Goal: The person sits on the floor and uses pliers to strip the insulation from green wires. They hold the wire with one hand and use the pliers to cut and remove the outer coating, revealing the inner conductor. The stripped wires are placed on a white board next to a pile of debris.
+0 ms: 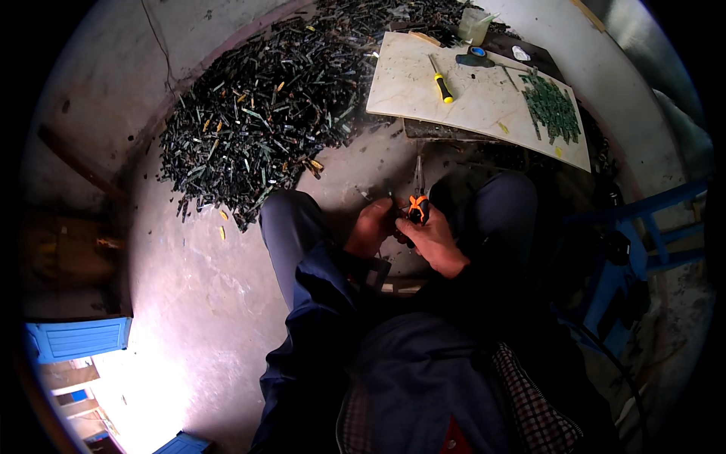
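Observation:
My right hand (pixel 434 241) is closed around long-nose pliers (pixel 418 209) with orange and black handles. Their slim metal jaws point away from me, toward the board. Close beside it, between my knees, my left hand (pixel 370 226) has its fingers curled together on a small dark strip (pixel 391 198). Shadow hides most of that piece, and its exact shape is unclear. The fingertips of both hands nearly meet below the pliers' jaws.
A large heap of dark strips (pixel 266 113) covers the floor ahead. On a pale board (pixel 476 102) lie a yellow-black screwdriver (pixel 442 88), a dark-handled tool (pixel 475 60), blue tape (pixel 478 51) and green strips (pixel 550 108). A plastic cup (pixel 475 27) stands behind. A blue chair (pixel 624 255) is at right.

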Motion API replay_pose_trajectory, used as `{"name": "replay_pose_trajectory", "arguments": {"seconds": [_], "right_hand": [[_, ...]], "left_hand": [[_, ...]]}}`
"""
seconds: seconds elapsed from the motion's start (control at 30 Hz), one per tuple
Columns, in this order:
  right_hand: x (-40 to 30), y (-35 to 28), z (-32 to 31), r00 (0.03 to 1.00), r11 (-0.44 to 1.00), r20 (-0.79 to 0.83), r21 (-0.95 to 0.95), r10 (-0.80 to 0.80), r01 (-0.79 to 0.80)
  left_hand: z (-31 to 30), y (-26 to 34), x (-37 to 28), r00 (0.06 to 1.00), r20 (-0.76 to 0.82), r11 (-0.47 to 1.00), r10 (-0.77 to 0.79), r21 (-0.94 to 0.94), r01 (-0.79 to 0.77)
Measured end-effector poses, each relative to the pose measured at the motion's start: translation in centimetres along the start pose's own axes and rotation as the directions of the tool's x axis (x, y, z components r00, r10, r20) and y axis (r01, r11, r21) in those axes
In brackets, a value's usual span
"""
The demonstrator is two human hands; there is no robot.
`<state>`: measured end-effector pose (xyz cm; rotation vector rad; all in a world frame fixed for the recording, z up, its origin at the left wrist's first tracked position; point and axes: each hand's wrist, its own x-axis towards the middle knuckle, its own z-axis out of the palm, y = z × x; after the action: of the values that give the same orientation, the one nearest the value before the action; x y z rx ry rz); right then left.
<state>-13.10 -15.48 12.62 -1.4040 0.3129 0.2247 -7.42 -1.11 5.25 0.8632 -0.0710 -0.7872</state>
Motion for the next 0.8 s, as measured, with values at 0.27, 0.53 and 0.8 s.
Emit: {"name": "replay_pose_trajectory", "arguments": {"seconds": [0.27,0.53,0.8], "right_hand": [[0.2,0.9,0.0,0.995,0.994,-0.003,-0.031,-0.101,0.101],[1.5,4.3,-0.1,0.975,0.972,-0.04,-0.1,-0.219,0.215],[1.4,4.0,0.3,0.975,0.974,-0.06,-0.084,-0.215,0.21]], "left_hand": [[0.5,0.1,-0.4,0.998,-0.063,0.999,0.013,0.052,-0.01],[0.3,-0.5,-0.2,0.987,-0.157,0.998,0.021,0.068,-0.011],[0.2,-0.6,-0.1,0.984,-0.167,0.997,0.063,0.047,-0.056]]}}
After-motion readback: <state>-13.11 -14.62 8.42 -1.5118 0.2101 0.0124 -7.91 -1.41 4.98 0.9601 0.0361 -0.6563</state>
